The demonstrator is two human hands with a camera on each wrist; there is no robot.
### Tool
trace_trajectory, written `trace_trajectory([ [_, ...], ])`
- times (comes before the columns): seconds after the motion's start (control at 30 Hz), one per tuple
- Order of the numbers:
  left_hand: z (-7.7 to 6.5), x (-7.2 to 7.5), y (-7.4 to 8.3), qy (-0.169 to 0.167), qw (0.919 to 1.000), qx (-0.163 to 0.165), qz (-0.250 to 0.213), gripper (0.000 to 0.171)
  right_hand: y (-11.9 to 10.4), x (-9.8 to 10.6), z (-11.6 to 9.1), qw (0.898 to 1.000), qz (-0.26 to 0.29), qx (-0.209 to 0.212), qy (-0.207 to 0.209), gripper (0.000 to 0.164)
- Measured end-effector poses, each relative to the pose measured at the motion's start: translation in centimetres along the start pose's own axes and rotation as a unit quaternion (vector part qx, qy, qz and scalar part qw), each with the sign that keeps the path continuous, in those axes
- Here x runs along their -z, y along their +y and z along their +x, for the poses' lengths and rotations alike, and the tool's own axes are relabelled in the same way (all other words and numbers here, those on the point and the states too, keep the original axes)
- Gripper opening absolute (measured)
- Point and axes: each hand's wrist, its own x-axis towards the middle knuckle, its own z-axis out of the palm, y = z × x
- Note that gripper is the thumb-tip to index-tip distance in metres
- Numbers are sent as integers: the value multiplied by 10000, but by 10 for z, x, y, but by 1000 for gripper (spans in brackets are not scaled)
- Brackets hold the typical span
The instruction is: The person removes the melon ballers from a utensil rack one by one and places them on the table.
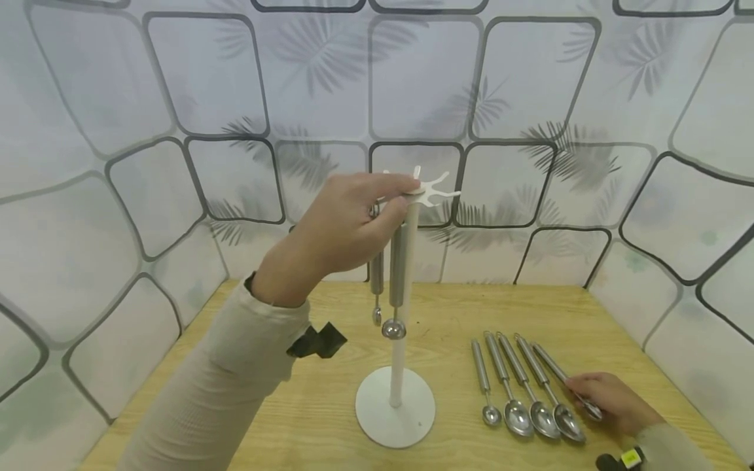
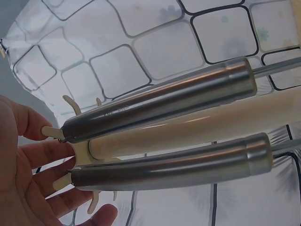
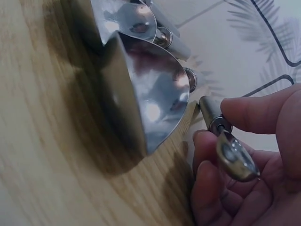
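A white utensil stand (image 1: 406, 366) rises from a round base, with curved hooks at its top. My left hand (image 1: 353, 222) holds that hooked top, thumb on one side and fingers spread across the other. Below it hang two metal scoops with thick handles, one with a round bowl (image 1: 394, 329), the other narrower (image 1: 377, 275). In the left wrist view both handles (image 2: 160, 103) hang from hooks beside the fingers. My right hand (image 1: 612, 399) pinches a small metal scoop (image 3: 235, 157) near its neck, at the right end of a row of scoops.
Several metal scoops lie side by side on the wooden table (image 1: 306, 405), including a small round one (image 1: 491, 415) and larger oval ones (image 1: 518, 418). Patterned cloth walls (image 1: 324, 65) enclose the table at the back and both sides.
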Motion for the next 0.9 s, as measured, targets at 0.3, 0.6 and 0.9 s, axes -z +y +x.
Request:
trace_trajectory([
  [0.3, 0, 1, 0, 24, 10000, 18, 42, 37, -4, -1, 8, 9999, 8, -163, -50, 25],
  [0.6, 1, 1, 0, 22, 10000, 10, 41, 37, -9, -4, 7, 9991, -104, -347, 241, 24],
  [0.9, 2, 1, 0, -49, 9999, 70, -98, 38, -10, -6, 9, 9985, -211, -347, 363, 23],
])
